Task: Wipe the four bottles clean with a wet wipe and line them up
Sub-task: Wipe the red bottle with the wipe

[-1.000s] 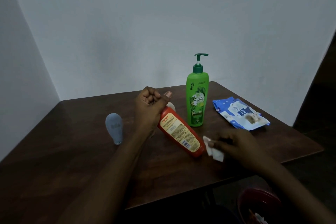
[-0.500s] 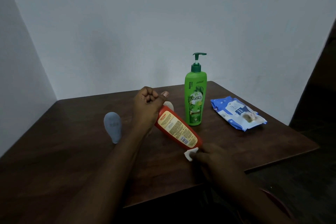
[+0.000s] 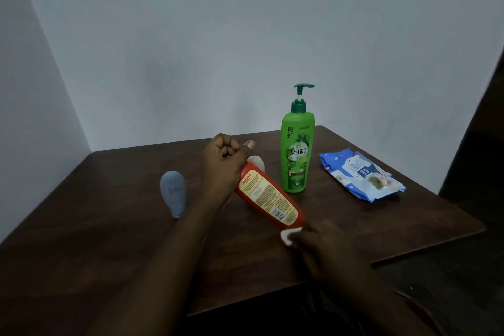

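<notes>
While the left hand (image 3: 222, 163) grips the tilted red bottle (image 3: 270, 199), the right hand (image 3: 324, 248) pinches a white wipe (image 3: 287, 236).

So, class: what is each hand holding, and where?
Left hand grips the red bottle at its upper end; right hand pinches a white wipe against its bottom.

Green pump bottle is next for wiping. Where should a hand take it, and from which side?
Grip the green pump bottle around its upper body, just below the dark green collar, not by the thin pump head. It stands upright, and its right flank faces open table toward the wipes pack, so coming from the right looks best. On its left, the left hand holds the tilted red bottle.
</notes>
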